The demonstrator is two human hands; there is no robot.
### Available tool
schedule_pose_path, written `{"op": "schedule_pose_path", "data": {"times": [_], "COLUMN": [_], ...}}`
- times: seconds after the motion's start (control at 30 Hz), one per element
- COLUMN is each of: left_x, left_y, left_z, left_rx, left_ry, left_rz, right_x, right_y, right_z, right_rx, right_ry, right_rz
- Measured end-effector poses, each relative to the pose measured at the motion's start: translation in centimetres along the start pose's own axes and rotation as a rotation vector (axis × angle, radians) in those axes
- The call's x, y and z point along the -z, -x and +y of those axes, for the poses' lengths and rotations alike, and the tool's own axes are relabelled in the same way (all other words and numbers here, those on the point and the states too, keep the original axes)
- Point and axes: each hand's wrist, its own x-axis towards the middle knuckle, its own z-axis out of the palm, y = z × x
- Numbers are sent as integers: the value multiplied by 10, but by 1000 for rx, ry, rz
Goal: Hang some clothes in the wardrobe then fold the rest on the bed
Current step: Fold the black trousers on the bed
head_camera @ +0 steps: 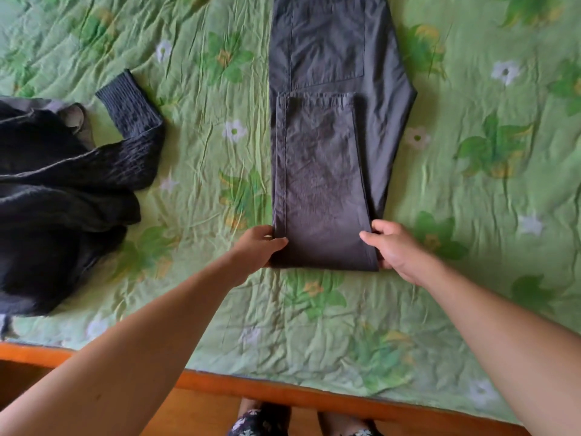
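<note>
Head view, looking down. Laid flat on a green floral quilted bedspread (471,190): long dark grey cotton trousers (330,127), legs doubled back over the seat. Gripped at the near folded end from both sides: left hand (257,247) at the left corner, thumb over the top layer; right hand (396,250) at the right corner, thumb on top, fingers curled round the edge. Long axis running straight away from the hands; both hands level and equally near, so probably another fold forward along that axis, calling for an even lift from both corners. Well left of the trousers and apart from them, a crumpled black ribbed-knit garment (63,184), not yet folded. On the near side of the trousers, an orange-brown wooden bed edge (251,388). Cut off at the top: the trousers' waist. Hidden under the cloth: the left fingertips. Black garment cropped at the left, type hard to tell. No wardrobe in sight.
</note>
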Motion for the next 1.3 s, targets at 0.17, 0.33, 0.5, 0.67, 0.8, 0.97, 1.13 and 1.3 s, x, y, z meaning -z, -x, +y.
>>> {"op": "schedule_pose_path", "data": {"times": [0.17, 0.33, 0.5, 0.67, 0.8, 0.97, 1.13, 1.3], "left_x": [-7, 1, 11, 7, 24, 56, 55, 35], "left_y": [29, 18, -28, -67, -71, -94, -104, -60], "left_z": [-40, -26, 40, 76, 129, 238, 213, 111], "left_rx": [149, 127, -2, -70, -191, -328, -46, 92], "left_ry": [11, 56, 284, 195, 155, 257, -7, 108], "left_rz": [-68, -87, -16, 144, 130, 65, -66, -122], "right_x": [-11, -5, -6, -16, -3, 30, 24, 8], "right_y": [39, 37, -14, -43, -34, -91, -106, -67], "right_z": [25, 10, -60, -81, -121, -219, -184, -77], "right_rx": [-233, -244, -58, 82, 269, 372, -86, -124], "right_ry": [-55, -228, -333, -74, -59, -153, -117, -262], "right_rz": [-129, -193, -70, 99, 214, 225, -53, -71]}}
